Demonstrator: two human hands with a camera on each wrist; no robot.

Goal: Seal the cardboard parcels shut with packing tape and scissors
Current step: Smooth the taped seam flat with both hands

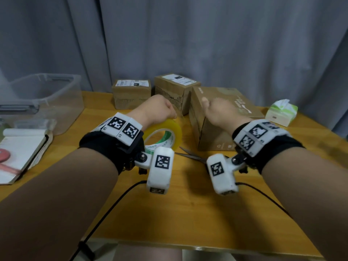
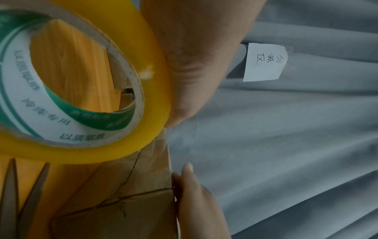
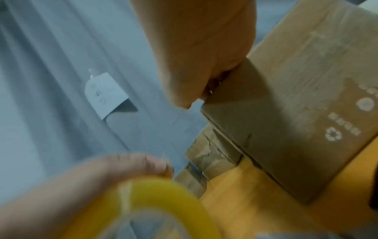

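Note:
My left hand (image 1: 162, 108) grips a roll of yellow packing tape (image 1: 174, 129) from above, standing on edge just left of a large cardboard box (image 1: 212, 132). In the left wrist view the thumb side of that hand (image 2: 188, 72) lies against the roll (image 2: 155, 77), and a clear strip runs from the roll to the box's near top corner (image 2: 122, 202). My right hand (image 1: 218, 112) rests on the box's top near that corner, fingers flat (image 2: 194, 186), thumb up. Scissors (image 1: 190, 154) lie on the table in front of the box, blades apart (image 2: 12, 194).
Two smaller labelled parcels (image 1: 131, 91) (image 1: 175, 85) stand at the back of the wooden table (image 1: 188, 213). At the left sit a clear plastic bin (image 1: 43, 98) and an open notebook (image 1: 22, 147); a tissue pack (image 1: 281, 113) at the right. Grey curtain behind; cables cross the front.

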